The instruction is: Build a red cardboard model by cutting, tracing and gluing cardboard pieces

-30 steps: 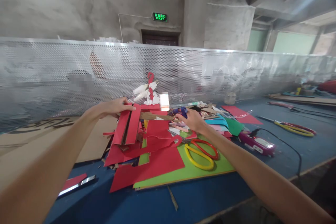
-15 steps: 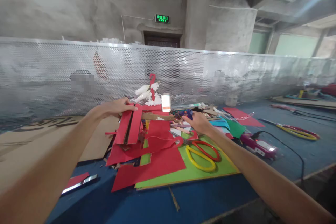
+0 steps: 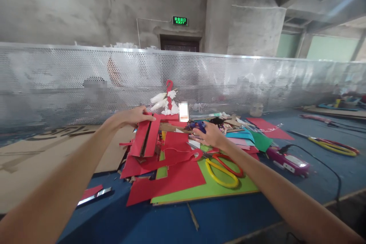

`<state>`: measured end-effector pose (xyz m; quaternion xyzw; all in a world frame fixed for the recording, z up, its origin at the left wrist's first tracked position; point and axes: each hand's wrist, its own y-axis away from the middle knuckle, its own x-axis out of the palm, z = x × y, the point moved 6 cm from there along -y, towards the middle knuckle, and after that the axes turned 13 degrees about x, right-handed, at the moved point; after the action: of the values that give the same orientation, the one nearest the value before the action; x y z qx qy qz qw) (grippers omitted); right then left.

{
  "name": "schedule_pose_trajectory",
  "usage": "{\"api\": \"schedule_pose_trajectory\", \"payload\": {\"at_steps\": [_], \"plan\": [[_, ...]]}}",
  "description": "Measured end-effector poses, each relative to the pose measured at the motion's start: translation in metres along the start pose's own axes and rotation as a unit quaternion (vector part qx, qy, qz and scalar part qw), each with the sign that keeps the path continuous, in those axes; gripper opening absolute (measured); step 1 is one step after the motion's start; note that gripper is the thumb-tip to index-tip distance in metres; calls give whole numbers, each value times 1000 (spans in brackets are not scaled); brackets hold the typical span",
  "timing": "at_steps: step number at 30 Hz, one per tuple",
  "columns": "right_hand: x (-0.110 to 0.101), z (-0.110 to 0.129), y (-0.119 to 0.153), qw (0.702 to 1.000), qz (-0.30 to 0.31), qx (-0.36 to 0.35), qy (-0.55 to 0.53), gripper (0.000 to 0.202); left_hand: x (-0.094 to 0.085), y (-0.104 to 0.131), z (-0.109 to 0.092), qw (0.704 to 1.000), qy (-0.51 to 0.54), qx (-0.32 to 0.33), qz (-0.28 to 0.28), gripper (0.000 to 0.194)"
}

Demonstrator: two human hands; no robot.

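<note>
My left hand point(image 3: 139, 116) is closed on the top of a red cardboard piece point(image 3: 151, 137), which has a dark slot down its length. Closed around a dark blue tool point(image 3: 196, 125), my right hand point(image 3: 213, 133) is to the right of that piece; the tool's kind is hard to make out. The tool's front end points left, toward the red piece. Red cut sheets point(image 3: 174, 183) and a green board point(image 3: 228, 188) lie below the hands. Scissors with one red and one yellow handle point(image 3: 221, 175) rest on the green board.
Behind the hands stand a red hook with white flowers point(image 3: 169, 101) and a perforated metal screen point(image 3: 223, 80). Brown cardboard point(image 3: 105, 156) and a utility knife point(image 3: 95, 197) lie left. To the right are a purple corded box point(image 3: 288, 162), more scissors point(image 3: 333, 145) and a red sheet point(image 3: 270, 128).
My right hand has moved a little left with the blue tool, closer to the red cardboard piece. My left hand keeps its hold. The whole view has shifted slightly.
</note>
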<state>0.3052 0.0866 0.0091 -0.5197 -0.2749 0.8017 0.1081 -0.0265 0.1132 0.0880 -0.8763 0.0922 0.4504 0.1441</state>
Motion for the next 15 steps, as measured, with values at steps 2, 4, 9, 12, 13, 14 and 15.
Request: {"api": "schedule_pose_trajectory", "payload": {"at_steps": [2,4,9,12,13,14,15], "plan": [[-2,-4,0,1000,5,16,4,37,0,-1,-1,1000,-6,1,-1,53],[-3,-3,0,1000,4,21,2,38,1,-1,-1,1000,-12,3,1,53],[4,13,-4,1000,-5,-2,-25,41,3,1,-8,1000,-24,10,7,56],[10,21,-5,999,-1,13,-43,46,4,4,-13,999,-29,11,9,59],[11,23,-5,999,3,20,-47,47,4,5,-14,999,-32,11,12,59],[11,25,-5,998,8,25,-50,47,5,5,-15,999,-36,12,14,60],[11,28,-4,998,15,26,-50,46,5,4,-15,999,-40,13,15,60]]}}
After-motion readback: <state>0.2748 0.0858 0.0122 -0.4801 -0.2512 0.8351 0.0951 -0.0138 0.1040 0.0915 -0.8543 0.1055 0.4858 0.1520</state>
